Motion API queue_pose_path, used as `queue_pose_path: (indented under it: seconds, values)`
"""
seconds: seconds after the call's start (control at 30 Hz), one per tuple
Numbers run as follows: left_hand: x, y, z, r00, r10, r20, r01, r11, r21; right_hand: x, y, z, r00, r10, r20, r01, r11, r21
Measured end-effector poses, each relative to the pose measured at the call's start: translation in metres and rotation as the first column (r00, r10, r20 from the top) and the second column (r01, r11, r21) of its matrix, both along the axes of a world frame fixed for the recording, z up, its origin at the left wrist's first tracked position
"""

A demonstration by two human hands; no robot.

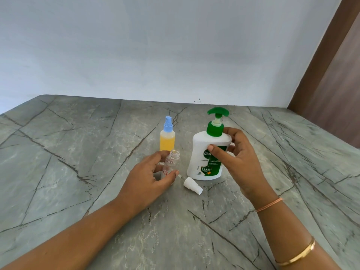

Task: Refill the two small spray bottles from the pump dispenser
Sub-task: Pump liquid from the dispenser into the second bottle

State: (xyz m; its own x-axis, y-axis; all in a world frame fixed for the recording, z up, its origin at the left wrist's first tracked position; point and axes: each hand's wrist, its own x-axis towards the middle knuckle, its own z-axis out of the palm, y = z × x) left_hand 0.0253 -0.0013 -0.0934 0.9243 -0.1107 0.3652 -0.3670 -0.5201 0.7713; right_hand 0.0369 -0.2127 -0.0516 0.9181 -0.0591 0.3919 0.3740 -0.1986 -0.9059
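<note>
A white pump dispenser with a green pump head stands upright on the grey marble table. My right hand is wrapped around its upper body, thumb on the label. My left hand holds a small clear spray bottle, uncapped, empty-looking and tilted slightly. Its white spray cap lies on its side on the table between the two hands, in front of the dispenser. A second small spray bottle, filled with yellow liquid and closed with a blue spray top, stands upright just behind the clear one.
A pale wall rises at the table's far edge. A brown wooden panel stands at the right, beyond the table's corner. Bangles circle my right wrist.
</note>
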Motion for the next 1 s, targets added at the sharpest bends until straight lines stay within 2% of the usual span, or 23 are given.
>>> queue_pose_path:
  seconds: [0.3, 0.67, 0.83, 0.93, 1.0]
  values:
    - [-0.001, -0.001, 0.001, 1.000, -0.019, -0.009, 0.020, 0.998, 0.057, 0.006, -0.006, -0.003, 0.984, 0.179, -0.014, -0.175, 0.975, 0.136]
    - [-0.003, -0.003, 0.003, 0.999, -0.033, -0.029, 0.035, 0.998, 0.057, 0.017, -0.012, -0.009, 0.961, 0.275, 0.020, -0.270, 0.921, 0.281]
    - [-0.002, -0.003, 0.002, 0.999, -0.035, -0.034, 0.037, 0.998, 0.052, 0.011, -0.009, 0.000, 0.986, 0.133, 0.104, -0.153, 0.964, 0.219]
    - [-0.003, -0.004, 0.003, 0.999, -0.031, -0.016, 0.031, 0.999, 0.036, 0.005, -0.005, 0.013, 0.970, -0.023, 0.241, 0.005, 0.997, 0.076]
    - [-0.004, -0.004, 0.005, 1.000, -0.011, 0.013, 0.011, 1.000, 0.012, 0.002, -0.003, 0.022, 0.924, -0.077, 0.374, 0.090, 0.996, -0.017]
